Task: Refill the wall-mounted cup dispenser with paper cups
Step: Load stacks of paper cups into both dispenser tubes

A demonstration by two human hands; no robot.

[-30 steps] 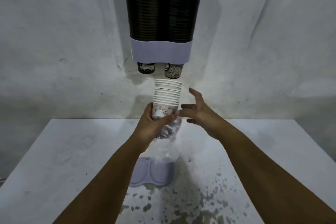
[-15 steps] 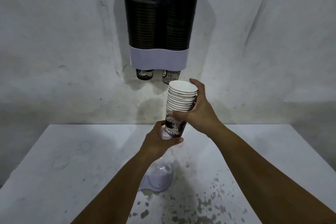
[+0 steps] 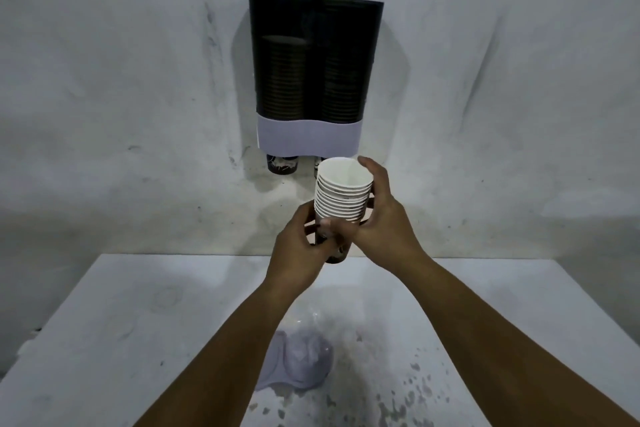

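Observation:
A dark two-tube cup dispenser (image 3: pixel 315 55) with a pale lilac band hangs on the wall, its top uncovered, each tube holding a column of cups. One cup's base (image 3: pixel 282 165) pokes out below the left tube. Just under the right tube I hold a stack of paper cups (image 3: pixel 341 196), mouths up, white inside, dark printed outside. My right hand (image 3: pixel 379 222) wraps the stack's right side. My left hand (image 3: pixel 304 250) grips its lower part from the left. The stack's bottom is mostly hidden by my fingers.
A white table (image 3: pixel 138 340) stands against the grey wall below the dispenser. A lilac lid (image 3: pixel 298 367) lies on it near the front, with a crumpled clear plastic wrap (image 3: pixel 313 317) on it. Dark stains (image 3: pixel 408 395) speckle the front right of the table.
The clear wrap has come off the cup stack and now lies on the table. My right hand closed on the stack, and my left hand returned to grip its base. The view tilted up.

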